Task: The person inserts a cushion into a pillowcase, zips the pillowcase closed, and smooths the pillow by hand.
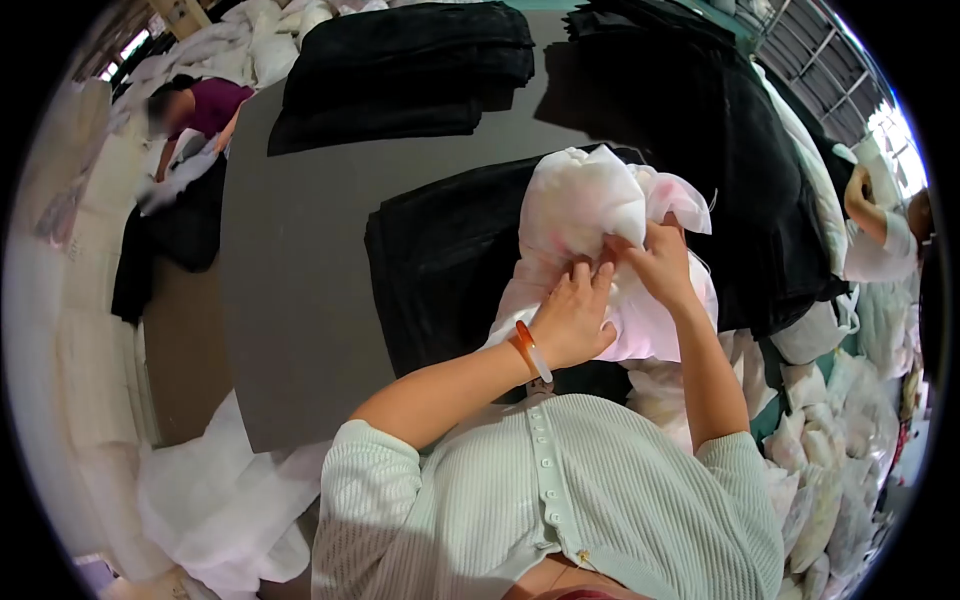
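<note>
Pinching with the right hand (660, 262), bent fingers and all, at the upper right of a white, pink-tinged, crumpled bundle (575, 205) of thin sheet material! Resting the left hand (572, 312) flat and loosely spread across the near face, clenched on nothing visible. Lying over the right part of a flat, folded black cloth (430, 255), on a broad, smooth grey table (310, 290), just beside a tall, slumping black fabric pile (745, 190). Looking light for such bulk, soft, quick to crease; perhaps slippery if plastic film, but impossible to tell from cloth. Likely to sag under a single pinch, maybe to tear if tugged by a thin edge. Best held in broad handfuls: gathered at the thick, rounded top, supported from beneath.
</note>
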`<state>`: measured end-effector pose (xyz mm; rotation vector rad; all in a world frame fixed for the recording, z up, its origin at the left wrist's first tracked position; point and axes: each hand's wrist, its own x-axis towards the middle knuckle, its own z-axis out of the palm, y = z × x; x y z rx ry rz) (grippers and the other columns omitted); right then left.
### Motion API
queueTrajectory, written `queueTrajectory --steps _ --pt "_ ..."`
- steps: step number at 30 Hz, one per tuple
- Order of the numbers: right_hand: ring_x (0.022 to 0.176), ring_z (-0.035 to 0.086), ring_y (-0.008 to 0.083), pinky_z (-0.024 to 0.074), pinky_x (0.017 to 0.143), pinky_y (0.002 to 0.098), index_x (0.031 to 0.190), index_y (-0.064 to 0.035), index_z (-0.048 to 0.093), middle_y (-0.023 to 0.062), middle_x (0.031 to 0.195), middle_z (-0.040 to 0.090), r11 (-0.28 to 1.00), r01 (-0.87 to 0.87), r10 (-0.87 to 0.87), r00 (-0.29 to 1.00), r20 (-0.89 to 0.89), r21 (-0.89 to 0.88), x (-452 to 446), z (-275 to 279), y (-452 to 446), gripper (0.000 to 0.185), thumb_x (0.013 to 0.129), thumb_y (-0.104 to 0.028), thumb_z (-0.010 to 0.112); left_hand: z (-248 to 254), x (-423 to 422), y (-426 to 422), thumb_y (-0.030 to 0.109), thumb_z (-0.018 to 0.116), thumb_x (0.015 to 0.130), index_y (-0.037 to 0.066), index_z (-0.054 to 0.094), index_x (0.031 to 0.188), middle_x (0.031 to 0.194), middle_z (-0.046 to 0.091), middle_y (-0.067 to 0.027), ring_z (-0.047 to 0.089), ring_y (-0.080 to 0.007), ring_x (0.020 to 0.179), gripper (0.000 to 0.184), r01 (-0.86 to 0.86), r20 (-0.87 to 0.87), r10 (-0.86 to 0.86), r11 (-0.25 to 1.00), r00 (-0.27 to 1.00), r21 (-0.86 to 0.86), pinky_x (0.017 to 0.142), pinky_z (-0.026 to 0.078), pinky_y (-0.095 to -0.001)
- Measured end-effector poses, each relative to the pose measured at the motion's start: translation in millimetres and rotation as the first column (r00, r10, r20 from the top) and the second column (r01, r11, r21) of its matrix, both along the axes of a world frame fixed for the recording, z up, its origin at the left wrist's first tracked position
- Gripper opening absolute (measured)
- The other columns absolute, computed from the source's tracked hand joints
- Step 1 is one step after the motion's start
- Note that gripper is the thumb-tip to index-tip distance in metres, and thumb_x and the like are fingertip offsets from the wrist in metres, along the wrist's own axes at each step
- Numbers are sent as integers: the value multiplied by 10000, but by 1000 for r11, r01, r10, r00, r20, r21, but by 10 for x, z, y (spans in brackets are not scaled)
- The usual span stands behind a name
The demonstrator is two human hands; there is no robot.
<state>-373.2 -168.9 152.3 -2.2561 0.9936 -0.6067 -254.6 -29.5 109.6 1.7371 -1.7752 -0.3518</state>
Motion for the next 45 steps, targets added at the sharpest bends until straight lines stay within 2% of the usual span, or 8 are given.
queueTrajectory --steps 6,8,10,18,26,32,38,45 --pt "646 584 88 433 597 251 829 23 735 16 739 683 947 2 -111 941 320 322 -206 -173 -306 152 801 -126 746 496 902 78 156 643 850 14 607 1225 967 605 -185 627 -351 924 402 443 -628 -293 892 722 93 834 507 -389" --pt "662 631 100 476 621 252 877 10 722 39 790 701 925 -18 -154 896 417 380 -409 -170 -565 121 829 -101 722 352 1387 -44 102 625 869 27 684 1053 880 644 -123 649 -314 871 207 -14 -776 149 984 613 177 805 519 -369" --pt "658 645 113 489 631 251 909 23 724 44 779 697 898 -41 -228 810 541 439 -508 111 -624 132 802 -36 674 -300 1882 -142 164 668 852 59 681 1039 936 644 -136 638 -324 913 215 -390 -54 387 903 921 -181 840 517 -387" --pt "631 576 75 444 597 239 836 -2 714 -15 730 655 956 49 -82 991 102 289 -155 -60 -385 105 792 -94 738 -1429 1789 -402 256 721 805 70 641 882 942 613 -58 618 -259 952 216 -30 431 31 1000 902 -10 730 552 -404" --pt "638 612 122 469 608 274 820 36 713 50 713 678 909 13 -141 951 276 417 419 61 189 129 764 -80 715 -1000 2106 -827 308 504 950 69 587 910 857 659 -216 613 -456 867 256 -324 -266 309 946 913 -13 735 482 -522" --pt "649 611 146 472 613 309 827 -14 729 59 694 672 989 94 -105 990 94 111 705 -269 217 153 782 -160 720 -750 2458 -999 247 601 859 102 610 1071 929 675 -238 646 -434 893 258 -263 347 192 950 918 170 764 515 -506" --pt "1083 598 285 405 950 425 768 -80 730 104 881 702 975 186 -175 980 93 -126 929 -376 228 265 769 -345 711 142 2148 -1130 186 596 875 34 558 976 767 632 -198 620 -348 676 186 -278 -247 232 946 941 -169 634 484 -394" --pt "996 594 272 426 902 415 745 -86 727 91 792 668 966 192 -164 972 166 -172 944 -400 158 327 704 -409 742 636 2259 -1444 129 675 769 4 584 902 817 640 -183 596 -320 704 204 233 299 -243 970 923 72 667 487 -364"
